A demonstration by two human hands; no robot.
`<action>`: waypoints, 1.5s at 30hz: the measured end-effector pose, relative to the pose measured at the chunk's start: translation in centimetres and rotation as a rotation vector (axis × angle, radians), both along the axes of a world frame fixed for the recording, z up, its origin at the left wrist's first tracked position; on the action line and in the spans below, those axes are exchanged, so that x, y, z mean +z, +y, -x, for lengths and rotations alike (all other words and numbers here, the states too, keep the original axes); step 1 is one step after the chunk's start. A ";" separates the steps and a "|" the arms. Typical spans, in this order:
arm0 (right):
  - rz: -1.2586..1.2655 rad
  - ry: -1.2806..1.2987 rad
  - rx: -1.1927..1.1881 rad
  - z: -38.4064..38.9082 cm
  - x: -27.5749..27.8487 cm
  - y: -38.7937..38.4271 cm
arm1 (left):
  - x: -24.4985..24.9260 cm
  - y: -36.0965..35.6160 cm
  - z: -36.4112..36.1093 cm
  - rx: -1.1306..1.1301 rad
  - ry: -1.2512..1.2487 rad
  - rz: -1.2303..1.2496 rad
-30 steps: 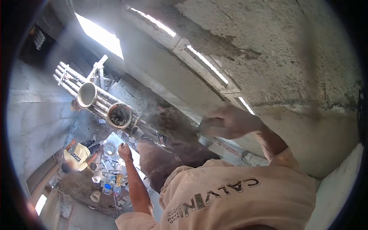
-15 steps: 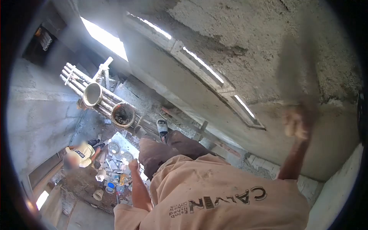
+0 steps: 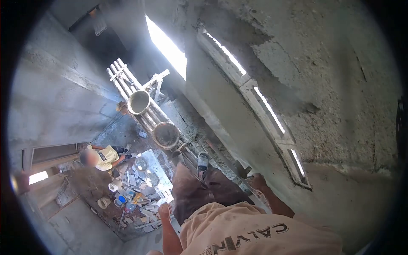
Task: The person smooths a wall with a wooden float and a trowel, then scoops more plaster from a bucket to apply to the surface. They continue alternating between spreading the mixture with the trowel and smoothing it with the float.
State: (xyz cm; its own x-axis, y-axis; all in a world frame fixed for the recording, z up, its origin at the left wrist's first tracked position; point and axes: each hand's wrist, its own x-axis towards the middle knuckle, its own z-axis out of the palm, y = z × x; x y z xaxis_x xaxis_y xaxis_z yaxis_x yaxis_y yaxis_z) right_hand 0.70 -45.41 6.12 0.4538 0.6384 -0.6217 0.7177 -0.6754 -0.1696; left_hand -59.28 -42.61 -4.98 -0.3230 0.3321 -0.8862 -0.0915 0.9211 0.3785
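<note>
My right hand (image 3: 257,182) is low beside my right thigh, its fingers closed round a trowel (image 3: 244,171). Only a small part of that tool shows past the fingers. My left hand (image 3: 165,209) hangs at my left side, fingers curled; whether they hold anything is hidden. To the right rises a rough wall (image 3: 314,127), partly coated with darker, smoother mortar (image 3: 280,91). A long frame with narrow bright slots (image 3: 246,85) runs along it. Ahead of my feet, two round buckets stand on bamboo poles: a pale one (image 3: 139,102) and a nearer one with grey contents (image 3: 165,135).
The bamboo pole platform (image 3: 123,78) stretches ahead of my sandalled foot (image 3: 203,160). On the floor well below, a person in a yellow shirt (image 3: 106,158) sits beside scattered tile pieces, tubs and a pale board (image 3: 159,165). A bright window opening (image 3: 168,44) lies ahead.
My right hand has come down from the upper wall to beside my thigh, with the trowel. My view has turned, so the buckets and wall frame sit further right.
</note>
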 end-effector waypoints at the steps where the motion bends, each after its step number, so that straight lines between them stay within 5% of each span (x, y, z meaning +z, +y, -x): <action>1: -0.002 0.011 0.008 0.3 -0.6 1.7 | 0.1 -0.9 0.1 -0.017 0.031 0.043; 3: -0.072 0.012 0.094 0.1 -0.9 5.5 | -0.8 -2.2 0.7 -0.058 -0.012 0.106; 9: -0.067 0.215 -0.362 2.3 2.6 15.1 | -8.2 -3.1 4.9 -0.324 -0.244 -0.002; 10: -0.013 0.232 -0.460 3.2 2.5 16.2 | -1.4 3.9 0.1 -0.037 0.114 0.119; 11: 0.161 0.198 -0.541 4.1 2.5 18.0 | -4.2 4.6 1.8 -0.134 0.081 0.035; 13: 0.108 0.091 -0.236 4.1 -2.4 17.3 | -0.5 11.9 -0.7 -0.062 -0.025 -0.133; 15: -0.089 0.010 0.025 7.2 -3.9 18.9 | -7.8 10.7 2.0 -0.362 0.039 -0.187; 17: -0.072 0.194 0.074 10.3 -4.7 23.0 | -7.7 13.5 -0.3 0.133 -0.241 -0.254; 18: -0.062 0.202 0.133 12.1 -6.0 25.4 | -7.2 16.2 -2.1 -0.129 -0.047 -0.045; 20: -0.016 0.209 0.268 14.3 -11.5 27.1 | -10.0 15.4 -3.6 0.052 -0.176 -0.017; 23: 0.097 0.069 0.396 18.1 -18.8 32.3 | -8.9 17.5 -7.3 -0.408 0.151 -0.104; 24: -0.005 0.123 0.490 19.5 -20.8 33.8 | -9.9 17.7 -7.9 -0.375 0.158 -0.064; 29: -0.419 0.535 0.886 30.5 -26.2 41.9 | -18.3 17.2 -8.5 -0.063 0.022 0.024; 32: -0.586 0.617 1.128 33.7 -30.2 43.7 | -26.4 17.1 -7.5 -0.109 0.013 0.053; 34: -0.672 0.554 1.245 30.2 -40.5 44.5 | -32.0 18.2 -5.6 -0.330 0.047 0.072; 36: -0.419 0.334 1.139 23.0 -52.0 44.5 | -34.8 18.7 -5.7 -0.350 0.039 0.022; 37: -0.289 0.239 1.117 22.4 -51.6 44.3 | -36.3 20.1 -5.8 -0.259 0.031 -0.059; 40: -0.110 0.164 1.033 22.4 -47.8 41.3 | -43.7 24.3 -4.1 -0.568 0.324 -0.092; 45: 0.008 0.180 0.705 17.5 -47.2 32.8 | -54.0 30.9 -4.2 -0.122 0.169 -0.217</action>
